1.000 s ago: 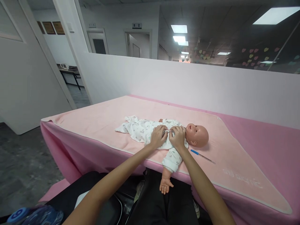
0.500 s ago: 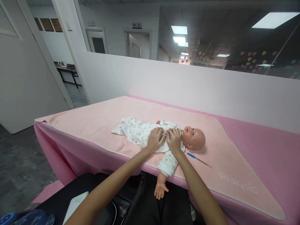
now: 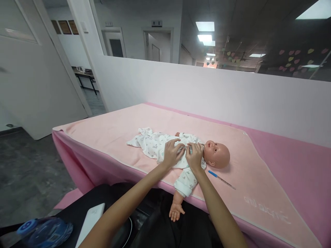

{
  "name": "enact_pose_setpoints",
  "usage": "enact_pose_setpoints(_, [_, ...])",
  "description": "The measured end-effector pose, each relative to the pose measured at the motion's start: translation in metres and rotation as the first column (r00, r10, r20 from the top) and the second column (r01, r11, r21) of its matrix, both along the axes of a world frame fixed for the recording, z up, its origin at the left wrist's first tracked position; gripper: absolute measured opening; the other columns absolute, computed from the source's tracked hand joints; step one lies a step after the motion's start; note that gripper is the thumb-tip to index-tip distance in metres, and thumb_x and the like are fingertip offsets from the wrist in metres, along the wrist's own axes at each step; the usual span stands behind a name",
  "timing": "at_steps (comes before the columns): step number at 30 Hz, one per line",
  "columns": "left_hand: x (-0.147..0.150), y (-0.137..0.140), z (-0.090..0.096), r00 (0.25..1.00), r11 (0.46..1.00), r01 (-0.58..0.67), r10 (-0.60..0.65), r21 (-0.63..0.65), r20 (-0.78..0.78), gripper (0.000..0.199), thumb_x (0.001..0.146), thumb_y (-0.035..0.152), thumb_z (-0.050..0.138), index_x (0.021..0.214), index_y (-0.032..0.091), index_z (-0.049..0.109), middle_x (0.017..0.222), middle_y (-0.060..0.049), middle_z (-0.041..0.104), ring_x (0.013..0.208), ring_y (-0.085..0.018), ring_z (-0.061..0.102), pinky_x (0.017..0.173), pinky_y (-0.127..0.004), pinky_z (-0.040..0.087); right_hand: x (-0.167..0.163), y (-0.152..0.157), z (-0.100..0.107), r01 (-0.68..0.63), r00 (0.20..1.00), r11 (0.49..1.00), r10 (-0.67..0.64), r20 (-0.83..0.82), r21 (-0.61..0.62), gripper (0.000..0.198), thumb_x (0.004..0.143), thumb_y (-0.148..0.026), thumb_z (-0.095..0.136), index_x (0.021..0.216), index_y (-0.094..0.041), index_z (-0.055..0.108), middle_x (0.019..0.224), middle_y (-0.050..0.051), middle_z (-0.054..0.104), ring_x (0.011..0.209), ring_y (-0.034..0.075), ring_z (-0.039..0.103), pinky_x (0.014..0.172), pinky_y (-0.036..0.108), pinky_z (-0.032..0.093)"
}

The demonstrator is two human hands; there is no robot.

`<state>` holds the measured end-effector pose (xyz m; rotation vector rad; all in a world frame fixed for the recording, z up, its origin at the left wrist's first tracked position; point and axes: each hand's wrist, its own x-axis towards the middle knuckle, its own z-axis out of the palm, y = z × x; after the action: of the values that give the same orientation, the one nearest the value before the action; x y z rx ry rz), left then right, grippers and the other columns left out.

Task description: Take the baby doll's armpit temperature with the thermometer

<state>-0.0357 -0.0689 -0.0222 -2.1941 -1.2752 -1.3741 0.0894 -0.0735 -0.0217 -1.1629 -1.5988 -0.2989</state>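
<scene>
A bald baby doll [image 3: 217, 155] lies on its back, head to the right, dressed in a white printed garment [image 3: 152, 145]. Both my hands work at the chest of this garment. My left hand [image 3: 172, 153] has its thumb and a finger pinched at the cloth, the other fingers spread. Close beside it, my right hand [image 3: 194, 154] curls its fingers over the front below the doll's neck, gripping the fabric. Exactly what lies between the fingertips is mostly hidden. One doll arm [image 3: 177, 206] hangs over the near table edge.
A blue-capped pen [image 3: 221, 179] lies by the doll's head on the pale pink blanket [image 3: 258, 179]. A low white wall [image 3: 207, 93] with glass above stands behind the table. At lower left are a water bottle [image 3: 46, 232] and a white flat object [image 3: 90, 222] on a black seat.
My left hand's fingers have spread a little wider at the doll's chest. My right hand keeps nearly the same place. The view has shifted slightly left, bringing more of the bottle into sight.
</scene>
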Motion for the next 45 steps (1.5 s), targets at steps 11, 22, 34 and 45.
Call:
enact_pose_setpoints(11, [-0.003, -0.003, 0.000, 0.996, 0.998, 0.024, -0.028, -0.061, -0.079, 0.018, 0.082, 0.026, 0.049, 0.095, 0.026, 0.062, 0.104, -0.005, 0.055, 0.096, -0.019, 0.050, 0.085, -0.036, 0.037, 0.001, 0.001, -0.001, 0.001, 1.000, 1.000, -0.001, 0.006, -0.023, 0.014, 0.080, -0.015, 0.043, 0.074, -0.020, 0.055, 0.072, 0.002, 0.061, 0.075, 0.017, 0.052, 0.089, 0.035, 0.032])
enact_pose_setpoints(22, [-0.015, -0.001, -0.001, 0.991, 0.991, 0.132, -0.133, -0.039, -0.032, 0.031, 0.070, 0.018, 0.047, 0.100, 0.020, 0.056, 0.099, -0.006, 0.057, 0.094, -0.022, 0.050, 0.084, -0.038, 0.037, 0.001, -0.007, 0.005, -0.002, 0.991, 0.998, -0.005, 0.137, 0.055, 0.017, 0.076, -0.010, 0.044, 0.077, -0.021, 0.058, 0.084, 0.003, 0.061, 0.082, 0.017, 0.052, 0.095, 0.040, 0.029])
enact_pose_setpoints(34, [-0.046, 0.009, 0.000, 0.985, 0.996, 0.086, -0.090, -0.029, -0.145, 0.021, 0.077, 0.024, 0.045, 0.095, 0.019, 0.055, 0.080, -0.004, 0.061, 0.079, -0.020, 0.054, 0.080, -0.037, 0.035, -0.017, -0.003, 0.007, -0.079, 0.894, 0.997, 0.072, 0.443, -0.002, 0.014, 0.083, -0.025, 0.048, 0.085, -0.020, 0.061, 0.103, 0.007, 0.060, 0.100, 0.020, 0.048, 0.099, 0.043, 0.025])
enact_pose_setpoints(45, [-0.044, 0.012, -0.003, 0.998, 0.997, 0.032, -0.029, 0.075, -0.047, 0.016, 0.078, 0.014, 0.046, 0.085, 0.019, 0.059, 0.083, -0.003, 0.062, 0.078, -0.018, 0.052, 0.076, -0.035, 0.035, -0.020, -0.006, 0.004, 0.033, 0.915, 0.997, -0.002, 0.404, -0.070, 0.017, 0.077, -0.021, 0.049, 0.090, -0.016, 0.058, 0.111, 0.011, 0.056, 0.106, 0.025, 0.045, 0.100, 0.047, 0.022])
